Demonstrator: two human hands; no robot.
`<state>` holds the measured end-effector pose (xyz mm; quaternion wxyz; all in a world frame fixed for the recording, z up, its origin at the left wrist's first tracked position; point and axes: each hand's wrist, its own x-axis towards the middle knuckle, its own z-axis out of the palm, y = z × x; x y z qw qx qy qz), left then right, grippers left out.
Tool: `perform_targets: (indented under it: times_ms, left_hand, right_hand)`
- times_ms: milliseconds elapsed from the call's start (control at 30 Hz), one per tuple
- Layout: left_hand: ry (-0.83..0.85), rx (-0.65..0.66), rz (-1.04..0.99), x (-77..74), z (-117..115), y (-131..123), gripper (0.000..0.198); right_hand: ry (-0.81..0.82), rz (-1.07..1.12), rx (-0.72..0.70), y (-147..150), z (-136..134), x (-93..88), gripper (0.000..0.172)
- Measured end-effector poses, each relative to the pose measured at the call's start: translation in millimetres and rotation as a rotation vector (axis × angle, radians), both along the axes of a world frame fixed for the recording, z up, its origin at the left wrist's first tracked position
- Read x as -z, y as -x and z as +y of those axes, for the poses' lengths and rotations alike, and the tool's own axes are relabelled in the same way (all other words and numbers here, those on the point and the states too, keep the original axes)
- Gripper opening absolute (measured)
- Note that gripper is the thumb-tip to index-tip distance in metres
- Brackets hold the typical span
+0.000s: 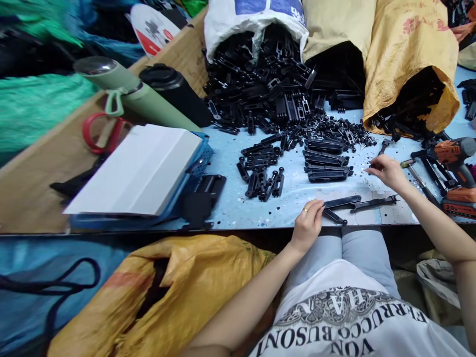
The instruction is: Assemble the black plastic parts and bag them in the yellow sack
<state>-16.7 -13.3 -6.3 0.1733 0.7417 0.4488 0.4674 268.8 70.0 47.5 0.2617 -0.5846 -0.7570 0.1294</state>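
Note:
My left hand (308, 223), a ring on one finger, pinches the end of a long black plastic bar (344, 202) at the table's front edge. Its other end meets a second, slimmer black bar (375, 203) lying to the right. A short black link (335, 217) angles out beneath the held bar. Farther right, my right hand (388, 172) is low over the table with thumb and fingertips drawn together; whatever they hold is too small to make out. Tiny shiny bits (359, 170) lie by those fingertips. Several finished-looking black bars (327, 166) are stacked between my hands and the screws (342, 129).
Short black links (264, 183) lie left of the stack. Behind, black parts (253, 74) spill from a white sack (223, 29), beside a yellow sack (409, 39). A hammer (418, 178) and an orange cordless drill (459, 168) lie right; a white box (137, 171) and bottles (137, 91) left.

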Motion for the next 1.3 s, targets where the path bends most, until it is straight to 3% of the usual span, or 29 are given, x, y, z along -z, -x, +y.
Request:
perform_targets:
  times_ms: [133, 233, 333, 567, 800, 967, 1167, 1300]
  left_hand:
    - [0.004, 0.014, 0.001, 0.3, -3.8, 1.7, 0.013]
    - [0.038, -0.025, -0.025, 4.0, -2.8, 0.7, 0.012]
    - [0.084, -0.126, -0.075, 7.5, 0.7, -1.2, 0.012]
    - [-0.024, -0.109, 0.109, 11.2, 3.0, -0.1, 0.017]
    - [-0.197, 0.051, 0.258, 22.8, 11.2, 10.9, 0.022]
    - [-0.184, 0.143, 0.335, 26.4, 19.2, 13.8, 0.022]
    - [-0.146, 0.186, 0.415, 25.2, 22.6, 14.8, 0.026]
    - [-0.142, 0.164, 0.508, 21.0, 18.9, 17.0, 0.030]
  right_hand:
    - [0.136, 0.103, -0.192, 11.6, -35.1, -3.7, 0.024]
    - [0.175, 0.075, -0.237, 17.5, -50.0, 3.2, 0.021]
    - [0.144, -0.048, -0.274, 23.8, -56.7, 9.0, 0.018]
    - [0.170, -0.203, -0.420, 33.1, -63.7, 20.1, 0.028]
    - [0.122, 0.048, -0.380, 12.5, -75.3, 45.8, 0.039]
    - [0.100, 0.091, -0.322, 12.7, -93.7, 59.6, 0.046]
    - [0.091, 0.028, -0.323, 10.5, -96.4, 56.1, 0.043]
    - [0.062, -0.176, -0.328, 6.3, -95.4, 49.2, 0.046]
